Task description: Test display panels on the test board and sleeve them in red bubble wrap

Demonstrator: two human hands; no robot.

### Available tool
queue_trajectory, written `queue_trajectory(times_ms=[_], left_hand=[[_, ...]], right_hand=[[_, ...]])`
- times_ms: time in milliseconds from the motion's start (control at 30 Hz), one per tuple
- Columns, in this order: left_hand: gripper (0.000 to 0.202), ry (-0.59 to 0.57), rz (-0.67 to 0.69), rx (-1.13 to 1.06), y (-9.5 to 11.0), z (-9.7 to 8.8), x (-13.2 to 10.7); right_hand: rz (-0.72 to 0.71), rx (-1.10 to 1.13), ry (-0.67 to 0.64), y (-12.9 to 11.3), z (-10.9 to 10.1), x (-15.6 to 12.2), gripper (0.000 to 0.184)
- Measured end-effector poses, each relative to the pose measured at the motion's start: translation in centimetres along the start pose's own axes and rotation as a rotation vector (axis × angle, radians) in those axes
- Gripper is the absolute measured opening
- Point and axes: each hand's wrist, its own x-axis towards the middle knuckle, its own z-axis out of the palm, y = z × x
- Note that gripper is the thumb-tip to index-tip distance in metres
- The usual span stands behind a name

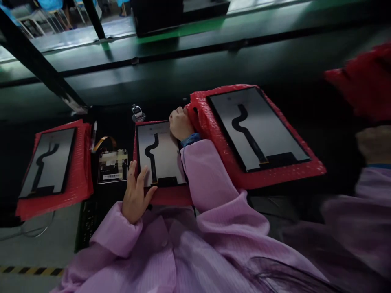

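Observation:
Flat on a red bubble-wrap sheet (172, 196) in front of me lies a display panel (166, 158) with a curved black flex cable. My left hand (136, 195) rests over its lower left edge, fingers spread. At the panel's upper right corner my right hand (181, 124) is curled closed, against the crumpled edge of a red bubble-wrap stack (200, 112); its fingertips are hidden, so what it holds cannot be made out. A larger-looking display panel (259, 126) lies on that stack. Another panel (50, 162) lies on red wrap at the left.
Between the left and middle panels sit a circuit-board assembly (113, 165) with an orange ribbon and a white pen (94, 132). A metal tally counter (138, 113) stands behind. At right, a co-worker's blurred hand (375, 144) is near red wrap (366, 81). A dark post (42, 61) slants at left.

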Motion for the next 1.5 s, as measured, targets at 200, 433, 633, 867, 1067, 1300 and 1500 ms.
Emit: queue_trajectory(times_ms=[200,433,633,867,1067,1300,1500], left_hand=[[0.073,-0.030,-0.061,-0.059,0.2,-0.3,-0.2],[0.076,-0.050,-0.155,-0.156,-0.2,-0.7,0.3],[0.093,-0.005,-0.168,-0.196,-0.8,-1.0,0.7],[0.097,0.115,-0.431,-0.633,-1.2,-0.8,1.0],[0.042,-0.049,-0.655,-0.836,0.4,-1.7,2.5],[0.048,-0.156,-0.520,-0.766,2.6,-3.5,1.8],[0.042,-0.213,-0.581,-0.884,2.7,-7.1,0.0]], right_hand=[[0.162,0.095,0.112,0.0,-0.1,0.5,0.024],[0.184,0.331,0.223,-0.9,-2.4,0.3,0.027],[0.050,0.657,0.405,-2.6,-6.4,-1.0,0.041],[-0.008,0.871,0.544,-4.2,-9.6,-3.0,0.051],[0.035,0.895,0.465,-4.5,-9.0,-3.1,0.043],[0.177,0.901,0.562,-4.8,-9.0,-3.9,0.038],[0.230,1.065,0.393,-6.4,-8.8,-5.2,0.030]])
